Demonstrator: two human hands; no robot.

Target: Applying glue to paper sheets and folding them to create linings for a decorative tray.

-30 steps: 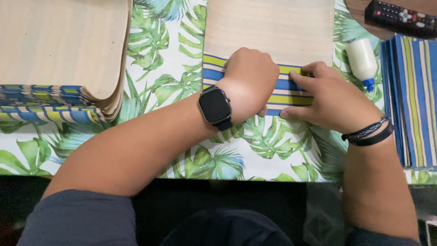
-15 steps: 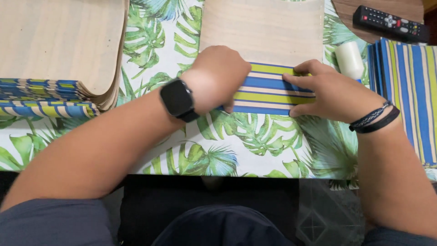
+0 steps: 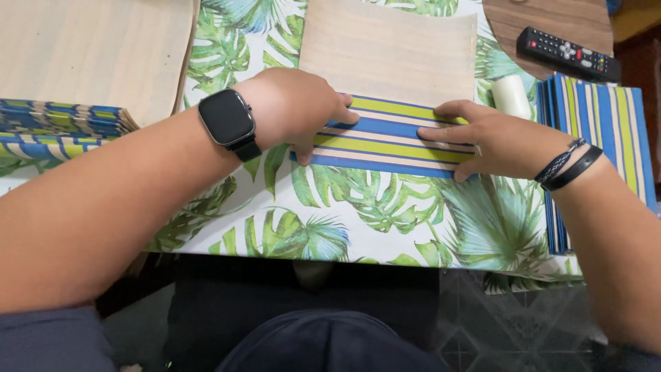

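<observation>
hands on a striped paper sheet, seen from above. left hand lies knuckles-up, flat on the folded flap's left end; right hand presses fingers flat on its right end, neither closed around anything. the sheet rests on a leaf-print tablecloth, its plain tan side showing beyond the fold. compared with a second ago, the hands sit further apart along the flap, suggesting the crease is being flattened outward. more striped sheets lie right, a remote beyond.

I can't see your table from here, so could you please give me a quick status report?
Left hand and right hand both pressing flat on the folded striped flap of the tan sheet. Glue stick beside right hand, clear of the fold.
</observation>
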